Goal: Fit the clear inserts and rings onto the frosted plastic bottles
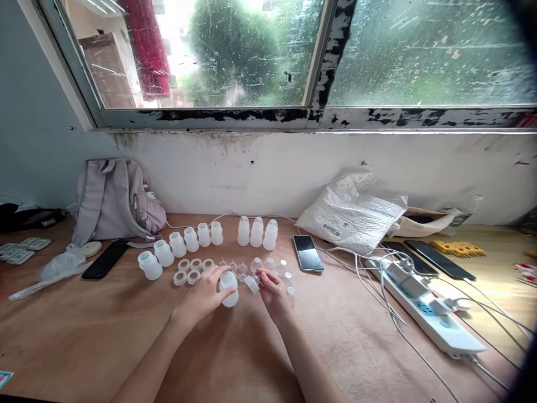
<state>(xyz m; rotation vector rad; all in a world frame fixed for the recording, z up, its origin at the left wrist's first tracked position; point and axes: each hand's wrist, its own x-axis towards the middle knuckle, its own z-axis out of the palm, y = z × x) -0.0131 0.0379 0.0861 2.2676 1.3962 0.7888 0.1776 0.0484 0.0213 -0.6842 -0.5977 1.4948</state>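
Observation:
My left hand [205, 295] is wrapped round a small white translucent bottle [229, 289] standing on the wooden table [104, 336]. My right hand [272, 291] pinches a small clear ribbed cap [253, 283] just to the right of the bottle's top. Right behind my hands lie several white rings [189, 270] and small clear nipple-like parts [268, 264]. Farther back, a curved row of similar white bottles [191, 239] and a group of three assembled ones [257, 232] stand upright.
A grey backpack [115, 198] leans on the wall at the back left, with a black phone [104, 259] before it. Another phone [307, 253] lies right of the bottles. A white plastic bag [356, 212], a power strip [428, 305] with cables and two more phones [440, 259] fill the right side.

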